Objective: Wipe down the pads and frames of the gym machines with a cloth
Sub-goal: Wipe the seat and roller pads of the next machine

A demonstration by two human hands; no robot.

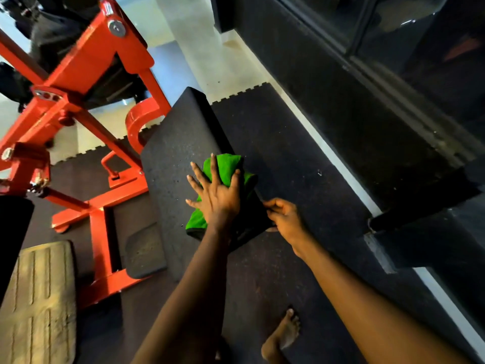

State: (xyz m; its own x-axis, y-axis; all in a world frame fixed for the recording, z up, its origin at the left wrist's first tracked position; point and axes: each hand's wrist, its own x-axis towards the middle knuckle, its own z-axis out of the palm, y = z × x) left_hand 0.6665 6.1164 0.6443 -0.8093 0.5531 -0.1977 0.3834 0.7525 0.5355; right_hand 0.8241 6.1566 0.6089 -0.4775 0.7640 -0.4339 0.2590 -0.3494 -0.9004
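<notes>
Cloth [227, 166], green, soft and bunched, sits under the left hand [219, 198], whose straight, spread fingers [214, 171] press it onto the dark pad [178, 143]. It looks light and floppy, so a flat palm suits it. Just right of those fingers, the right hand [284, 219] grips the pad's edge.

green cloth [226, 168], speckled black pad [178, 151], orange-red frame [86, 61]

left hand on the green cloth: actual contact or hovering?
Touching. Head view: the left hand lies flat, fingers spread, on the green cloth, pressing it against the black pad.
</notes>
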